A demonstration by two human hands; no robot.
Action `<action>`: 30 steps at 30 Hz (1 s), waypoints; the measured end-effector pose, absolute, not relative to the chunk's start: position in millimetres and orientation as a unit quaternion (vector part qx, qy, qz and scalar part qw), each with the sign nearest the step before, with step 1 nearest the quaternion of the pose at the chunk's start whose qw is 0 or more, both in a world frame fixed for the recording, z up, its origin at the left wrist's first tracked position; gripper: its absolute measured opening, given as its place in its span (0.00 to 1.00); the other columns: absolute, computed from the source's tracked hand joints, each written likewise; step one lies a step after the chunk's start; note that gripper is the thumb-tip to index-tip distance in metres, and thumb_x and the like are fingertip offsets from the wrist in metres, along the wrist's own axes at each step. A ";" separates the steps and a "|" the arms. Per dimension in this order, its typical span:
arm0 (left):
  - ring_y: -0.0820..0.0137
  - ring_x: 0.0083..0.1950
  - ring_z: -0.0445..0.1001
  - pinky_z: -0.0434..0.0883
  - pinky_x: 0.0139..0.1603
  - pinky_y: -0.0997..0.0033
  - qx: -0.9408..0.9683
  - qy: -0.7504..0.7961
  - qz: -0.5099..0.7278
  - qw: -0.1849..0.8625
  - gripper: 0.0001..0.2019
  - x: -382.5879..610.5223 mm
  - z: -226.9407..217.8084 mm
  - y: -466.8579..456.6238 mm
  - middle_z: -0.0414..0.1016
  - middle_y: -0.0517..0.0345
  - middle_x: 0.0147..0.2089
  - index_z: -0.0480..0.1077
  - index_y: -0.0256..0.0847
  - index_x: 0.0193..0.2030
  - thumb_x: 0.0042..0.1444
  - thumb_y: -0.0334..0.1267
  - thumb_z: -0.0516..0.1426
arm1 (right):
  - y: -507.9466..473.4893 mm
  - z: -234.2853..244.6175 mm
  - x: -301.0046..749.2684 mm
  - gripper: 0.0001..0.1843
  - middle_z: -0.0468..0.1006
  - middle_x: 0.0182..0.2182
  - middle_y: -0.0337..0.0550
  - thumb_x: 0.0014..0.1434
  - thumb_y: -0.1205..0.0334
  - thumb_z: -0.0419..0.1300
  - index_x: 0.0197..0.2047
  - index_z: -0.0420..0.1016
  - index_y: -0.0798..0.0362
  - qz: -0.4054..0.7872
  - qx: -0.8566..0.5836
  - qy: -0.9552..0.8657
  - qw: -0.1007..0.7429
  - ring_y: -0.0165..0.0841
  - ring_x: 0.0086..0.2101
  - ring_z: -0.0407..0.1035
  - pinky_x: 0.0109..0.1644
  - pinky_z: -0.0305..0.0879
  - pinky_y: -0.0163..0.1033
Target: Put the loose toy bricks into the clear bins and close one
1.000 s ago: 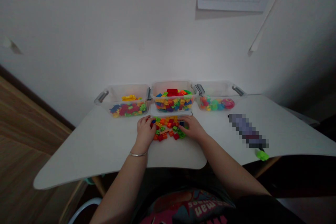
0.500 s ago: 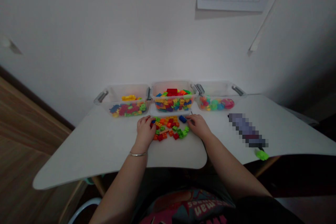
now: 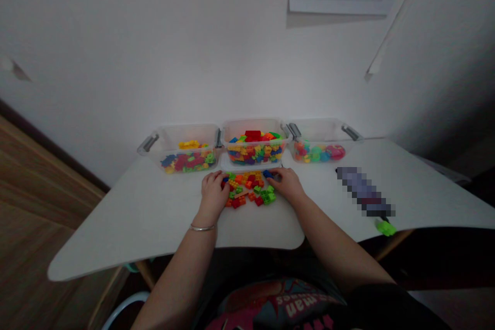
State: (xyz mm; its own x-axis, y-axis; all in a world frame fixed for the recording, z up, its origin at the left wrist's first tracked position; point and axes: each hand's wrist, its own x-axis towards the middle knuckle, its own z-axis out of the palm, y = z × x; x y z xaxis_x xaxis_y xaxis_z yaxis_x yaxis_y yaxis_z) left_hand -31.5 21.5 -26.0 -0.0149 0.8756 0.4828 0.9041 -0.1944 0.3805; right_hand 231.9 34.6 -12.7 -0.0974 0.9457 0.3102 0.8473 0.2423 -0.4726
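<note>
A pile of colourful toy building bricks (image 3: 247, 182) lies on the white table in front of me. At its left edge is my left hand (image 3: 214, 195), open, with curved fingers resting against the bricks and a dark blue brick (image 3: 225, 180) by its fingertips. My right hand (image 3: 288, 184) is open at the right edge, thumb and fingers apart. Its fingertips touch another dark blue brick (image 3: 267, 174) at the back right of the pile. Green bricks (image 3: 267, 196) lie just below its thumb. Parts of the fingers are hard to make out.
Behind the pile stand three clear bins: a left one (image 3: 185, 134) and a middle one (image 3: 253, 126) with bricks, and a right one (image 3: 320, 131) with colourful pieces. A white lid (image 3: 251, 168) lies before the middle bin. A blurred-out object (image 3: 363, 193) lies right.
My right hand has moved left, up to the dark blue brick. That brick and the green bricks at the right edge have shifted slightly left. The left hand stays put.
</note>
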 end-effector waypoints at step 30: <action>0.57 0.58 0.67 0.61 0.64 0.50 -0.702 -0.629 -0.332 0.022 0.15 -32.6 -27.1 20.8 0.74 0.49 0.54 0.76 0.42 0.46 0.54 0.35 0.53 | 112.8 94.7 220.9 0.09 0.76 0.35 0.44 0.56 0.57 0.61 0.35 0.75 0.54 0.020 -0.591 -0.658 0.466 0.32 0.31 0.67 0.42 0.64 0.40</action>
State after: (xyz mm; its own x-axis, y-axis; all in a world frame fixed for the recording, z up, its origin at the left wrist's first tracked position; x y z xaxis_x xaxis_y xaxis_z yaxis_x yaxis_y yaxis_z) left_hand -32.6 20.8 -27.1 -0.0125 0.8694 0.4940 0.8982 -0.2074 0.3877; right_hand 220.9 112.8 94.7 0.1338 0.7965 0.5896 0.7595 0.2998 -0.5773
